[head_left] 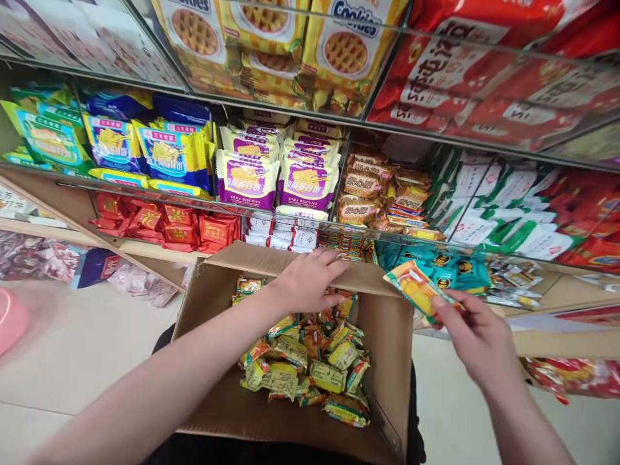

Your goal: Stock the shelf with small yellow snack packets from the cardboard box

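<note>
An open cardboard box [387, 361] sits in front of me, holding several small yellow and orange snack packets [310, 365]. My left hand [307, 281] reaches into the far end of the box, fingers curled down onto the packets there. Whether it holds one is hidden. My right hand [477, 336] is to the right of the box, pinching one orange-yellow snack packet [414, 287] by its end, lifted toward the shelves.
Glass-fronted shelves [290, 223] run across the view, packed with soda biscuit bags [247, 181], blue bags [169, 152], red packs [179, 229], teal packets [445, 268] and cookie boxes [271, 39]. A pink basin [10, 316] sits at the left on the tiled floor.
</note>
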Demonstrator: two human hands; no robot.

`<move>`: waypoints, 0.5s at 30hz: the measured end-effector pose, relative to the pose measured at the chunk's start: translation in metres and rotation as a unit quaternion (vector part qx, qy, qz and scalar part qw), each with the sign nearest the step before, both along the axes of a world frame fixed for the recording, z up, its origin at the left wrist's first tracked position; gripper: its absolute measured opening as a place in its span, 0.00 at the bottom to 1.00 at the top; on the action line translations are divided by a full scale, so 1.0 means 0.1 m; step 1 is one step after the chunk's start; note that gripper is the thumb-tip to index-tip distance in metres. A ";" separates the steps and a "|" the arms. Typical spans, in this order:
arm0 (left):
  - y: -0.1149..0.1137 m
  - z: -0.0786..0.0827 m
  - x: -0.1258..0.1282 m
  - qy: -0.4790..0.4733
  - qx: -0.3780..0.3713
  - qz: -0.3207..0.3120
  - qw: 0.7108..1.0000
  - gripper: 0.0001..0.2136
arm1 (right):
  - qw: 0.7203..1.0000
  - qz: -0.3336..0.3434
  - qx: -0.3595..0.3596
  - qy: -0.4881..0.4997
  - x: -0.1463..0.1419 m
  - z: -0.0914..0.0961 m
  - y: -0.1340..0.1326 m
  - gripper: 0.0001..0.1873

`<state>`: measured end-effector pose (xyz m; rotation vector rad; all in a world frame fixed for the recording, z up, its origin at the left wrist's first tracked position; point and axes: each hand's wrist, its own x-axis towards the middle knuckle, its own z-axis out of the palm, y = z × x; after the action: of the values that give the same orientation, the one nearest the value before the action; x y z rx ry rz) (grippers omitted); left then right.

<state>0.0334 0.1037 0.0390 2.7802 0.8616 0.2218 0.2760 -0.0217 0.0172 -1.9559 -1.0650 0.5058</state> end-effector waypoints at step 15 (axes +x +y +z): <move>0.10 -0.10 0.11 0.121 -0.076 0.033 0.989 0.15 | 0.849 0.148 -0.310 -0.402 -0.07 -0.59 1.76 0.17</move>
<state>0.0448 0.1141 0.0289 2.6737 0.9816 -0.1695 0.2694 0.1547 -0.0419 -2.6920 -1.9334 0.1713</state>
